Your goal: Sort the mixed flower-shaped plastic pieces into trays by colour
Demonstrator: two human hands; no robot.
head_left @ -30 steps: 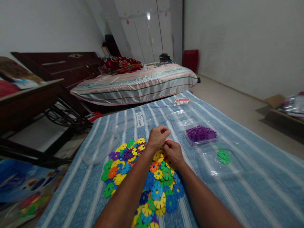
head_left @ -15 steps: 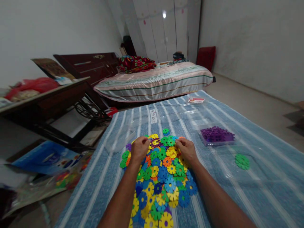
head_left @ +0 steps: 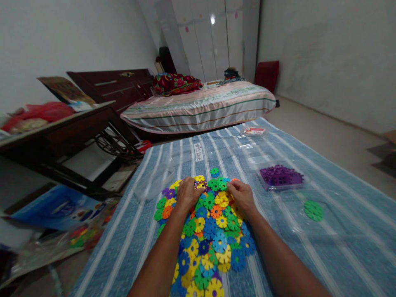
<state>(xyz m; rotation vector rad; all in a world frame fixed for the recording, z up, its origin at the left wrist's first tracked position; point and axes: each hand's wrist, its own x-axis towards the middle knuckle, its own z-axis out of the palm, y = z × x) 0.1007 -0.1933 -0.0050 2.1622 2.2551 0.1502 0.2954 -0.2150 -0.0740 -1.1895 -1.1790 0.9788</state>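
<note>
Both forearms reach forward from the near edge of the striped blue mat (head_left: 309,255) and lie almost parallel, palms down. The left hand (head_left: 187,193) rests on the far left part of a heap of flat plastic discs (head_left: 210,231), fingers curled loosely downward onto the pieces; whether they pinch one is hidden by the knuckles. The right hand (head_left: 242,196) sits on the far right part of the same heap, wrist slightly bent, thumb and fingertips drawn together at the top of the pile, near an orange disc, though a firm grip on any single piece cannot be made out. The heap, in yellow, blue, green, orange and purple, spreads down the middle of the mat from between the hands toward the near edge. Toward the mat's right edge, a clear tray (head_left: 301,184) holds purple discs (head_left: 281,175), and nearer, well apart from the hands, green discs (head_left: 313,210) lie in another clear tray (head_left: 287,222).
</note>
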